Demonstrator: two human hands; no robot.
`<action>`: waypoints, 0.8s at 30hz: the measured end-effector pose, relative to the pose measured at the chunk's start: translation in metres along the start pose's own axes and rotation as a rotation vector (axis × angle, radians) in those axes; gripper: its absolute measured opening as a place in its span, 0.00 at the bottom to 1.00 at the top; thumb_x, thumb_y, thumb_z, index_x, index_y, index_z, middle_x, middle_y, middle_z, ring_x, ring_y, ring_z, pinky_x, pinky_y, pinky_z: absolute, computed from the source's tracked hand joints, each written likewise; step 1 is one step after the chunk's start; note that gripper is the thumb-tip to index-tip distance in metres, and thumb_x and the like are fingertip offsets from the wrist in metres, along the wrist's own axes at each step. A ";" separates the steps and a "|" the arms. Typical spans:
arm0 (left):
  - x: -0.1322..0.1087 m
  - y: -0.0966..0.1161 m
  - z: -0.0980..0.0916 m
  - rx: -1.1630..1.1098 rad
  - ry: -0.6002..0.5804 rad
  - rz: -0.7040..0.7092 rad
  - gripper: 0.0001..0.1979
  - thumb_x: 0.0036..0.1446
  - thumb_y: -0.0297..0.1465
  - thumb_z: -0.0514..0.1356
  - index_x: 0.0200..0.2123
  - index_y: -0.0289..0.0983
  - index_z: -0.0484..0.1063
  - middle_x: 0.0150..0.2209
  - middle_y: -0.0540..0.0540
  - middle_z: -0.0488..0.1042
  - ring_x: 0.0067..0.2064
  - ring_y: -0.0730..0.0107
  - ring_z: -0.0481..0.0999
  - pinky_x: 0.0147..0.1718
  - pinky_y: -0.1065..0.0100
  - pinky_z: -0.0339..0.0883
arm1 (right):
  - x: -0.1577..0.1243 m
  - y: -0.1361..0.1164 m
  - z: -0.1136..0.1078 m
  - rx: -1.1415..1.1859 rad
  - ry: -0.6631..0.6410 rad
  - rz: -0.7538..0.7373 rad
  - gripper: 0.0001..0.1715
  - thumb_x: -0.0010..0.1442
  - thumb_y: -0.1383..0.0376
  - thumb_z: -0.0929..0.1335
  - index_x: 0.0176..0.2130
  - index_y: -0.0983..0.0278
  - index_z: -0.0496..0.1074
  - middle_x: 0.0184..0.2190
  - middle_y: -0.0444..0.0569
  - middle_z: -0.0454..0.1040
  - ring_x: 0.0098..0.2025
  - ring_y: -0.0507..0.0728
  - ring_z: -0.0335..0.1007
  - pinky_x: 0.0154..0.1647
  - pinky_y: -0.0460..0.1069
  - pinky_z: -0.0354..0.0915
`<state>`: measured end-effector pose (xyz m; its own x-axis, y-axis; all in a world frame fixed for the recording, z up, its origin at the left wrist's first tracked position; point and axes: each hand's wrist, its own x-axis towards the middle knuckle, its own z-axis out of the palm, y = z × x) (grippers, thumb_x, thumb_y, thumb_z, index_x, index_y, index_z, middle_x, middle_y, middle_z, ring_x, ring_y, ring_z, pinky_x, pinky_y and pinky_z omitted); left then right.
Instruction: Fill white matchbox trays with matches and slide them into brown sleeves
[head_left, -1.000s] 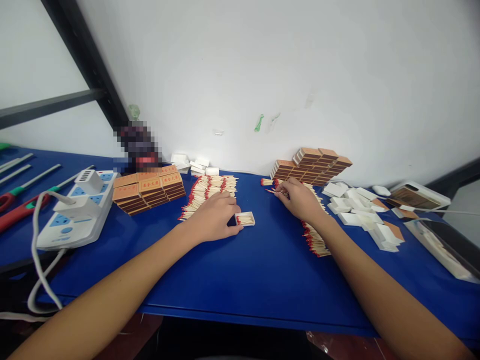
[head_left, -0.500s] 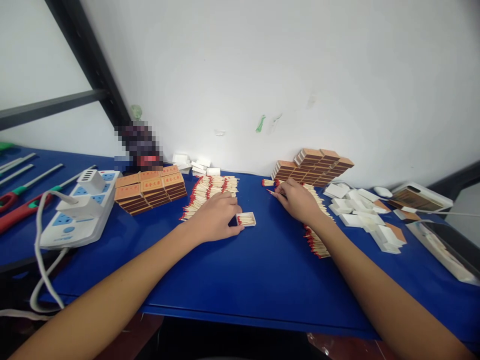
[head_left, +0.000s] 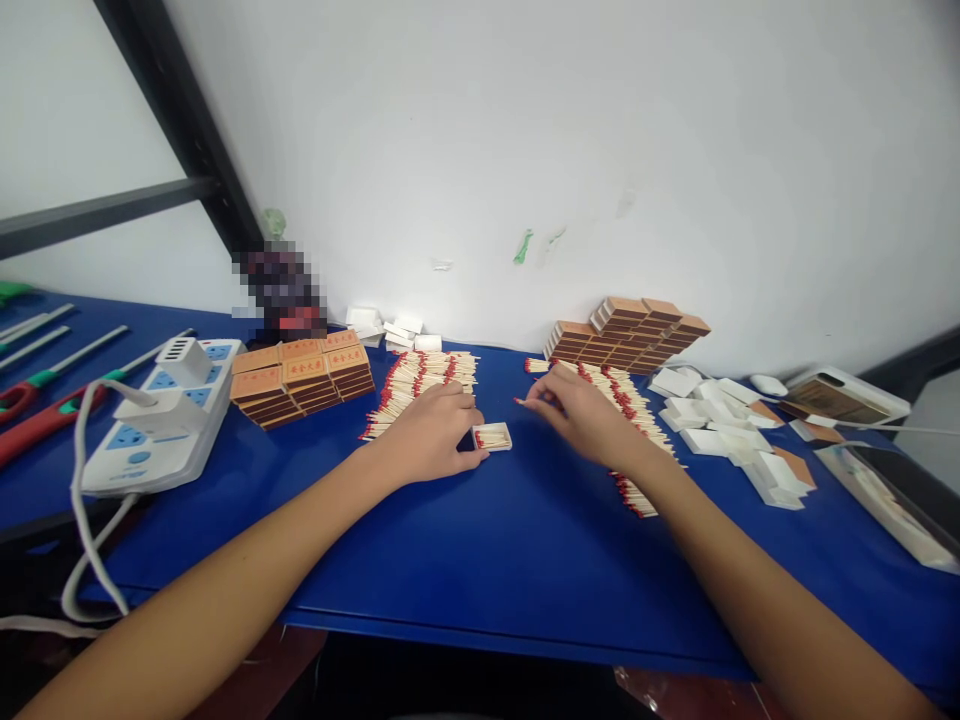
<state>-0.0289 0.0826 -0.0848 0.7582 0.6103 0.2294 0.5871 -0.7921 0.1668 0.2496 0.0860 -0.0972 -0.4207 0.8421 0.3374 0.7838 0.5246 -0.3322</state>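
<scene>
My left hand (head_left: 439,430) grips the left end of a small white matchbox tray (head_left: 504,442), which lies on the blue table. Several red-headed matches (head_left: 491,437) lie inside the tray. To the right of it, my right hand (head_left: 574,410) pinches a match (head_left: 519,401) between thumb and fingertips, its red head pointing left. Behind my left hand spreads a pile of matches (head_left: 420,375). A second pile of matches (head_left: 634,410) runs under and beyond my right hand and forearm, which partly hide it.
Stacked orange matchboxes stand at the left (head_left: 307,375) and at the back right (head_left: 622,335). White trays (head_left: 720,410) lie scattered on the right, near a phone (head_left: 907,490). A power strip (head_left: 172,420) with cables sits at left, beside red-handled tools (head_left: 45,420).
My right hand has moved left and slightly toward me, away from the right match pile, carrying a match. My left hand and the tray have stayed in place.
</scene>
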 end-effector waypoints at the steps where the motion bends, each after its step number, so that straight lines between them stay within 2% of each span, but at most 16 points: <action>1: 0.000 0.000 0.000 -0.003 0.000 0.002 0.14 0.65 0.40 0.68 0.47 0.36 0.82 0.44 0.41 0.81 0.51 0.54 0.77 0.57 0.54 0.68 | -0.001 -0.013 0.000 0.016 -0.016 -0.038 0.10 0.75 0.59 0.65 0.42 0.60 0.73 0.41 0.51 0.72 0.40 0.59 0.72 0.42 0.53 0.68; 4: 0.000 0.000 0.000 -0.001 -0.001 0.007 0.15 0.67 0.41 0.66 0.47 0.36 0.82 0.44 0.41 0.80 0.51 0.54 0.77 0.57 0.54 0.68 | -0.005 -0.045 0.005 -0.077 -0.068 -0.130 0.10 0.77 0.61 0.64 0.44 0.60 0.72 0.43 0.52 0.73 0.41 0.59 0.73 0.41 0.53 0.68; 6: 0.000 -0.001 0.001 0.010 0.004 0.009 0.15 0.67 0.41 0.66 0.46 0.35 0.82 0.43 0.41 0.80 0.50 0.54 0.77 0.57 0.53 0.68 | -0.005 -0.057 0.012 -0.173 -0.088 -0.156 0.10 0.77 0.62 0.63 0.44 0.60 0.72 0.43 0.53 0.74 0.41 0.59 0.73 0.38 0.53 0.67; 9: 0.000 -0.001 0.001 0.014 0.008 0.012 0.14 0.66 0.42 0.67 0.45 0.36 0.82 0.43 0.42 0.80 0.50 0.54 0.76 0.57 0.53 0.68 | -0.005 -0.061 0.021 -0.239 -0.103 -0.168 0.11 0.77 0.63 0.63 0.43 0.60 0.72 0.42 0.53 0.74 0.41 0.60 0.72 0.36 0.53 0.66; 11: 0.000 0.000 0.000 0.010 0.005 0.013 0.14 0.66 0.41 0.67 0.44 0.36 0.82 0.43 0.42 0.80 0.50 0.54 0.76 0.57 0.53 0.68 | -0.004 -0.057 0.022 -0.220 -0.090 -0.166 0.10 0.77 0.62 0.63 0.44 0.60 0.73 0.43 0.53 0.75 0.42 0.60 0.73 0.38 0.53 0.68; 14: 0.000 0.000 -0.002 0.002 -0.006 0.008 0.14 0.66 0.40 0.68 0.46 0.36 0.82 0.44 0.41 0.81 0.50 0.54 0.77 0.56 0.54 0.68 | 0.001 -0.038 0.018 -0.180 -0.004 -0.104 0.10 0.77 0.62 0.63 0.45 0.60 0.74 0.43 0.53 0.75 0.44 0.61 0.74 0.44 0.54 0.69; 18: 0.000 0.001 -0.002 0.005 -0.007 0.005 0.14 0.65 0.40 0.68 0.46 0.36 0.82 0.44 0.41 0.81 0.51 0.53 0.77 0.56 0.54 0.69 | 0.011 0.010 0.013 -0.266 0.122 0.071 0.10 0.74 0.62 0.65 0.45 0.62 0.76 0.45 0.58 0.75 0.48 0.66 0.74 0.48 0.59 0.69; 21: 0.000 0.001 -0.002 0.007 -0.003 0.006 0.14 0.65 0.40 0.68 0.46 0.35 0.83 0.44 0.41 0.81 0.52 0.52 0.78 0.57 0.53 0.69 | 0.013 0.041 0.014 -0.284 0.099 0.140 0.10 0.72 0.61 0.66 0.43 0.62 0.76 0.42 0.58 0.74 0.47 0.67 0.73 0.48 0.60 0.69; 24: 0.000 0.001 -0.001 -0.002 -0.004 0.008 0.14 0.65 0.40 0.69 0.46 0.36 0.82 0.44 0.41 0.81 0.51 0.52 0.78 0.57 0.52 0.69 | 0.012 0.054 0.017 -0.233 0.056 0.130 0.10 0.72 0.61 0.65 0.40 0.61 0.75 0.40 0.55 0.73 0.45 0.65 0.72 0.47 0.58 0.68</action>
<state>-0.0288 0.0820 -0.0833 0.7636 0.6043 0.2272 0.5807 -0.7967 0.1673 0.2791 0.1263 -0.1264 -0.2883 0.8891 0.3555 0.9166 0.3637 -0.1663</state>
